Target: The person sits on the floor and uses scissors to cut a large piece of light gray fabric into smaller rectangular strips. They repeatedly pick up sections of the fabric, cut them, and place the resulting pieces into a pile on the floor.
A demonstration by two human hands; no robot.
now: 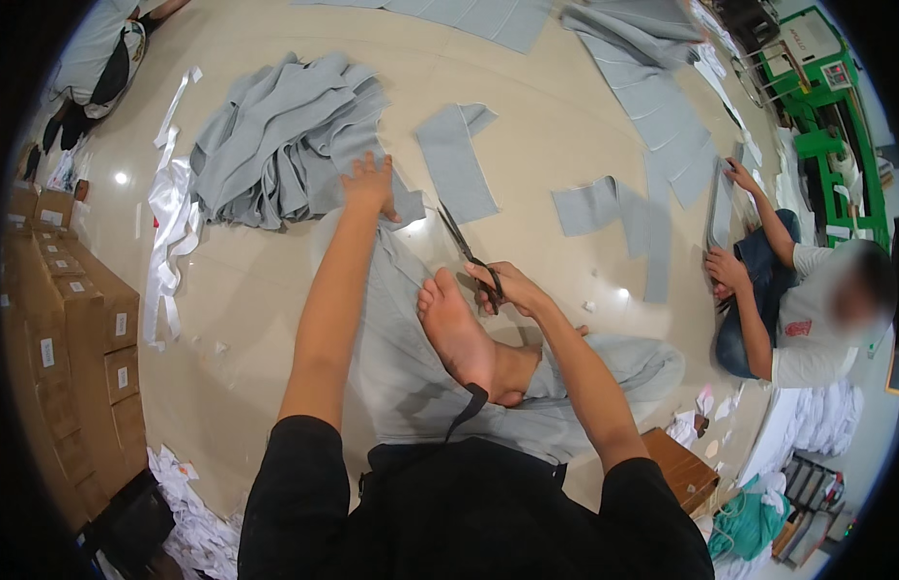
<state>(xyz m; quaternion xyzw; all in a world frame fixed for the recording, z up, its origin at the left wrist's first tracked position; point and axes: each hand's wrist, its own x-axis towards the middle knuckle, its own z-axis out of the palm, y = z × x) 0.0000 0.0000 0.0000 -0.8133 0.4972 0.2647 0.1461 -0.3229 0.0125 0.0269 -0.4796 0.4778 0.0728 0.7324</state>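
Note:
My left hand lies with its fingers spread on the near right edge of a large heap of grey fabric strips. In my right hand is a pair of black-handled scissors, gripped by the handles above my bare foot. The blades point away from me and to the left, over the floor, and look closed or nearly so. Just beyond the tips lies a folded grey fabric piece, apart from the heap. Another grey strip rests farther right.
A co-worker sits on the floor at right, holding a grey strip. Long grey fabric lengths stretch behind. Brown cartons are stacked at left, beside white shiny cloth. A green machine stands far right.

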